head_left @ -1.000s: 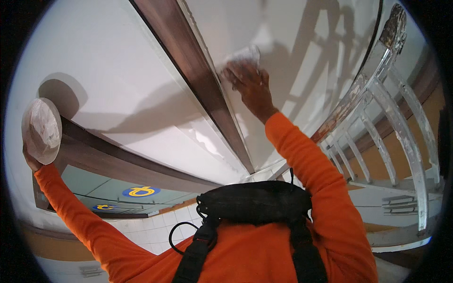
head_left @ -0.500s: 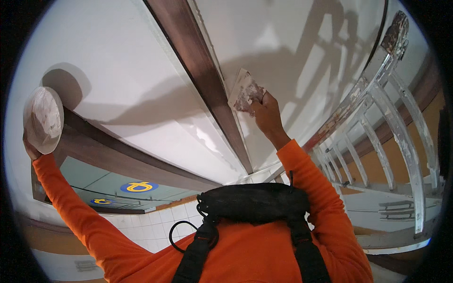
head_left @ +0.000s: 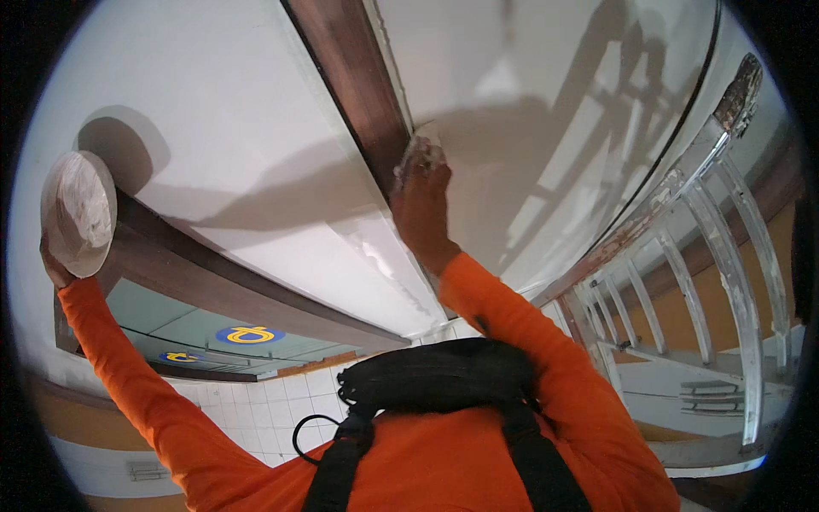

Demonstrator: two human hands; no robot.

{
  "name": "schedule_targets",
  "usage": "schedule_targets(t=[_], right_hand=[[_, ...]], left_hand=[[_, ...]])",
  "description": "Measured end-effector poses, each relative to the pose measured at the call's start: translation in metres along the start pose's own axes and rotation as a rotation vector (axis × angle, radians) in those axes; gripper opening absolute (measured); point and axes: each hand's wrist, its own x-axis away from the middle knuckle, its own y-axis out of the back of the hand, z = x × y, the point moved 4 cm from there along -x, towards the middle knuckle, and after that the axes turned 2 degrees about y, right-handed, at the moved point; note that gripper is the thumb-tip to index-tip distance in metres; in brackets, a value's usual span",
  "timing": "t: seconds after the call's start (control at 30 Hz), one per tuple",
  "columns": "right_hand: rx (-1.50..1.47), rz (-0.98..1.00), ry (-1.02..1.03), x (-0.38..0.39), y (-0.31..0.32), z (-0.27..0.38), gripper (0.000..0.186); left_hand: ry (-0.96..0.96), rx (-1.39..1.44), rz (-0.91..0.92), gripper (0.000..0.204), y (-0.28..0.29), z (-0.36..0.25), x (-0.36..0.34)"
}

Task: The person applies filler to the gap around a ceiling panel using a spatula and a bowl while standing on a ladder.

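Note:
My left hand [head_left: 56, 263] holds up a round, shallow pale bowl [head_left: 81, 209] at the far left. Whitish paste is smeared over the bowl's inner face, and most of my fingers are hidden behind it. Near the middle, my right hand [head_left: 422, 213] is closed on a putty knife [head_left: 426, 136], a flat scraper caked with pale filler. Its blade lies against the white wall panel [head_left: 486, 162], right at the edge of a dark brown wooden strip [head_left: 363, 94]. Left of that strip, wet-looking white patches [head_left: 380, 260] show on another white panel.
An aluminium ladder [head_left: 725, 273], splashed with paint, leans at the right, close to my right arm. Below left is a brown frame [head_left: 247, 282] above a greenish panel [head_left: 171, 316] with blue and yellow emblems. White floor tiles [head_left: 290, 401] lie below. A black pouch [head_left: 439, 373] hangs on my chest.
My right hand has swung left with the putty knife, from the open panel to the brown strip's edge, and its wrist has turned. The bowl in my left hand stays nearly still.

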Motion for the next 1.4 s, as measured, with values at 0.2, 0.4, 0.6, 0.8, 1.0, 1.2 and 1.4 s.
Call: schedule_targets(t=[0.2, 0.4, 0.6, 0.8, 1.0, 1.2, 1.4], right_hand=[[-0.232, -0.013, 0.025, 0.004, 0.013, -0.001, 0.06], [-0.82, 0.229, -0.291, 0.0, 0.058, -0.055, 0.04], [-1.424, 0.264, -0.693, 0.005, 0.078, -0.077, 0.026], [-1.343, 0.148, -0.828, 0.013, 0.074, -0.093, 0.024], [-1.273, 0.186, -0.681, -0.015, 0.086, -0.082, 0.023], [-1.227, 0.216, -0.651, -0.025, 0.083, -0.084, 0.024], [-0.266, -0.112, 0.011, -0.028, 0.094, -0.034, 0.042]], left_hand=[[0.015, -0.031, 0.009, 0.068, -0.027, 0.005, 0.023], [-0.013, 0.018, -0.06, 0.064, -0.016, -0.003, 0.019], [-0.127, 0.009, -0.041, 0.065, 0.022, -0.011, -0.011], [-0.195, -0.109, -0.058, 0.067, 0.015, 0.009, 0.071], [0.313, 0.112, 0.28, 0.066, 0.025, 0.157, 0.187], [0.496, 0.148, 0.226, 0.067, 0.054, 0.318, 0.282], [0.7, 0.079, 0.231, 0.068, 0.078, 0.38, 0.315]])
